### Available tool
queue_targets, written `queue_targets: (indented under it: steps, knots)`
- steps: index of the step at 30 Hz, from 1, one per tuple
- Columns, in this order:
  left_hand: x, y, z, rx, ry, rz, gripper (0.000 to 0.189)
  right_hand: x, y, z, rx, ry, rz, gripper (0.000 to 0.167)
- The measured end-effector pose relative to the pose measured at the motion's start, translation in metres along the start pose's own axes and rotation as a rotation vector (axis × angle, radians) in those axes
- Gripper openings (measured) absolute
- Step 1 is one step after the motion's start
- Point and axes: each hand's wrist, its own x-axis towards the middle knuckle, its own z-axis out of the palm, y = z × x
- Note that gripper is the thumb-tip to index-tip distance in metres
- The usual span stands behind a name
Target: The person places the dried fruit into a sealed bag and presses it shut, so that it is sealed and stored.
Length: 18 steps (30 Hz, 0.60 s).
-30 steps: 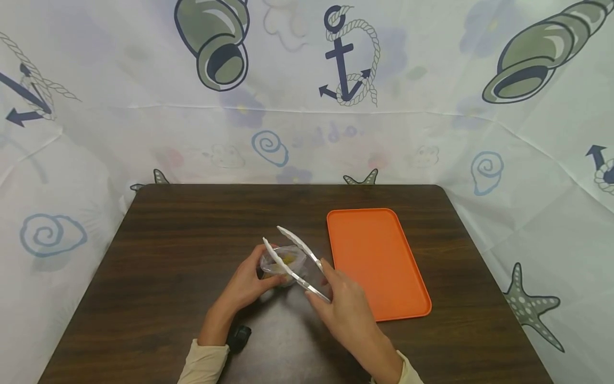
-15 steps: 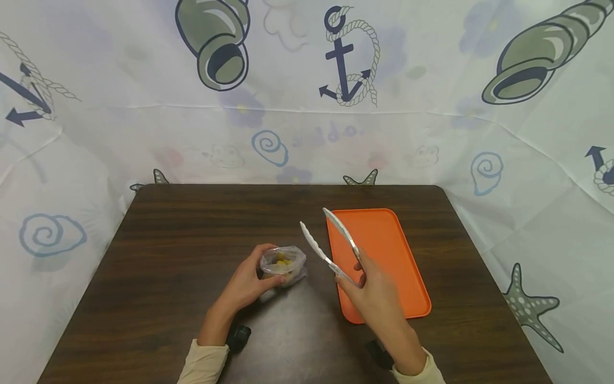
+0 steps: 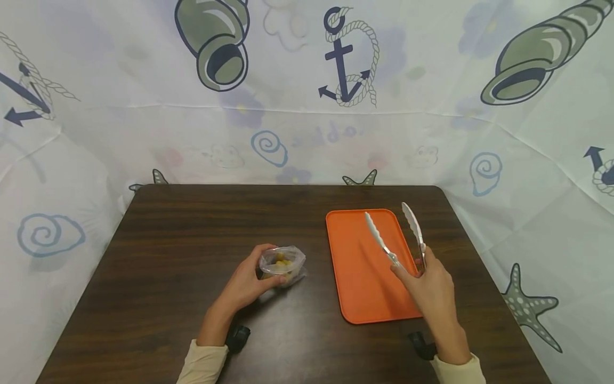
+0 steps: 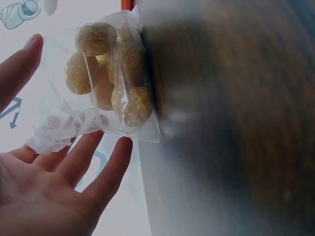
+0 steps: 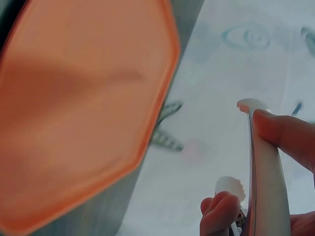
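Note:
A clear plastic bag (image 3: 298,266) stands on the table with its mouth up. Several round, wrinkled golden-brown pieces (image 4: 132,105) lie inside it; their exact kind cannot be told. My left hand (image 3: 244,280) holds the bag from the left, thumb on the near side and fingers on the far side. Over the right part of an orange tray (image 3: 350,266), my right hand (image 3: 436,293) grips a pair of metal tongs (image 3: 379,238) with pale scalloped tips. The tong arms are spread apart, with nothing visible between them.
Both the bag and the tray rest on a dark wooden table (image 3: 192,229). The tray lies right of the bag, with the tongs' shadow across it. Behind and beside the table hangs a white sheet (image 3: 297,64) printed with shells and anchors.
My right hand has carried the tongs rightward from above the bag to over the tray's right side, and their arms have spread wider. The left hand and bag have stayed put.

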Motion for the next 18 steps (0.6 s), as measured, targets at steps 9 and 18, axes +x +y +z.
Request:
queue_targets:
  steps: [9,18]
  knots:
    - [-0.002,-0.001,-0.001,0.008,0.003,-0.006,0.081,0.019,0.068,-0.002,-0.024,0.019,0.153,0.078]
    - [0.000,-0.002,0.000,-0.017,-0.002,0.006,0.080,0.032,0.122,0.005,-0.024,0.001,0.262,0.086]
